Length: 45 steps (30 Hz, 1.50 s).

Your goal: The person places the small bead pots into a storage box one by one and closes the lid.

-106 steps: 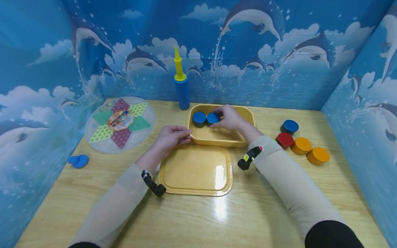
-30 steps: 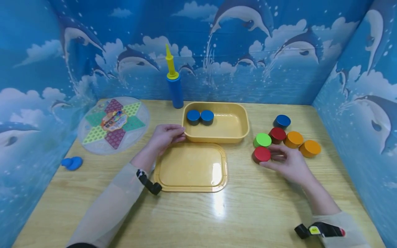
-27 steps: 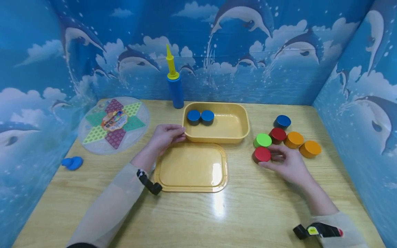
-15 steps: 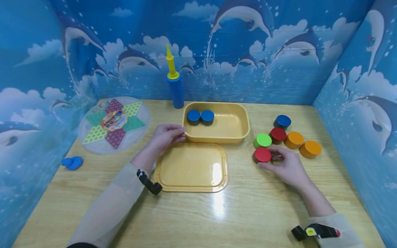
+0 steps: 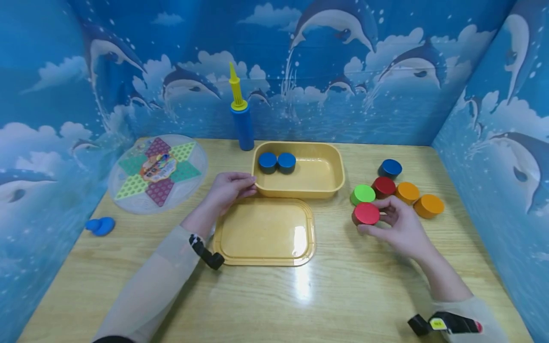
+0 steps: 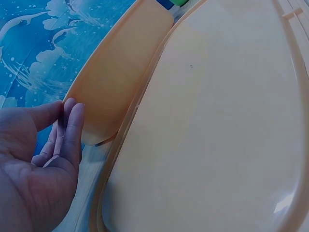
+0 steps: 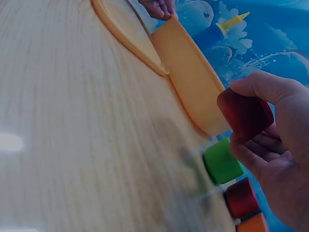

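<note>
My right hand pinches a red cylinder block between thumb and fingers, just right of the tub. In the right wrist view that red block is raised off the table. With thumb and fingertips, my left hand grips the front left corner of a yellow plastic tub; the left wrist view has the thumb at its rim. Two blue cylinder blocks stand side by side at the tub's left end. A matching yellow lid lies flat in front of it.
Beside the right hand stand green, dark red, blue and two orange blocks. A blue and yellow hand pump stands behind. At left lie a round star-pattern game board and a small blue object.
My right hand left a blue block in the tub, went right to the loose blocks and took a red one, now slightly lifted. The left hand keeps its grip on the tub.
</note>
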Available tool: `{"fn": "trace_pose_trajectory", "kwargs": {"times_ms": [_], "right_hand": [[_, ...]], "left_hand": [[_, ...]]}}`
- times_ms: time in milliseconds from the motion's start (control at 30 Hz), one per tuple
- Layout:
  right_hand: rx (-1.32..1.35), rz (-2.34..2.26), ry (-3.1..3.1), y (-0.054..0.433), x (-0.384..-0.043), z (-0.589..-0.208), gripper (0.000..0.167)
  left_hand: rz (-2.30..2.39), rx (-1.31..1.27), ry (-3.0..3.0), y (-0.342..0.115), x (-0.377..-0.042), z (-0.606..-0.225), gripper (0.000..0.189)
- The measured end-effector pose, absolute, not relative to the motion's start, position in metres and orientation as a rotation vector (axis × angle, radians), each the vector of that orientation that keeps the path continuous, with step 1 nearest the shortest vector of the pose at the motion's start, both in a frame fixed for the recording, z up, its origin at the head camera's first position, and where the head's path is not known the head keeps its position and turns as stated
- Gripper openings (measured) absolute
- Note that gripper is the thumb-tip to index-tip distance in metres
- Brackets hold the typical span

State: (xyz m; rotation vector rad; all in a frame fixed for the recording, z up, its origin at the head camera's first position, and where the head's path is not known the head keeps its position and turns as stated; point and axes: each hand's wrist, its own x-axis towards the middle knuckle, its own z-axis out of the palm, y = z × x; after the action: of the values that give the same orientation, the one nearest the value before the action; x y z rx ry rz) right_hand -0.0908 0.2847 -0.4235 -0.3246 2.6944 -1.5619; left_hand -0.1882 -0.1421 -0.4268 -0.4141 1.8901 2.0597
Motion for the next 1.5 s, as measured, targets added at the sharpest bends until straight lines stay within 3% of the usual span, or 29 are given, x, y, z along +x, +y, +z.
{"fn": "trace_pose_trajectory", "kwargs": {"times_ms": [167,433,933,1500], "right_hand": [[-0.381,-1.614,2.691,0.281,-0.097,-0.409,0.061],[-0.399,-1.554,2.709,0.277,-0.112,-0.39,0.056],[-0.426,-1.478,2.663,0.255,-0.151,-0.362,0.064],[-0.403,-1.516,2.555,0.219,-0.208,-0.37,0.065]], "left_hand": [[2.062,-0.423,1.884,-0.143,-0.188,-0.427,0.029],[2.057,-0.441,1.881,-0.143,-0.19,-0.428,0.029],[2.07,-0.418,1.877,-0.143,-0.189,-0.429,0.033],[2.063,-0.434,1.871,-0.142,-0.19,-0.429,0.033]]}}
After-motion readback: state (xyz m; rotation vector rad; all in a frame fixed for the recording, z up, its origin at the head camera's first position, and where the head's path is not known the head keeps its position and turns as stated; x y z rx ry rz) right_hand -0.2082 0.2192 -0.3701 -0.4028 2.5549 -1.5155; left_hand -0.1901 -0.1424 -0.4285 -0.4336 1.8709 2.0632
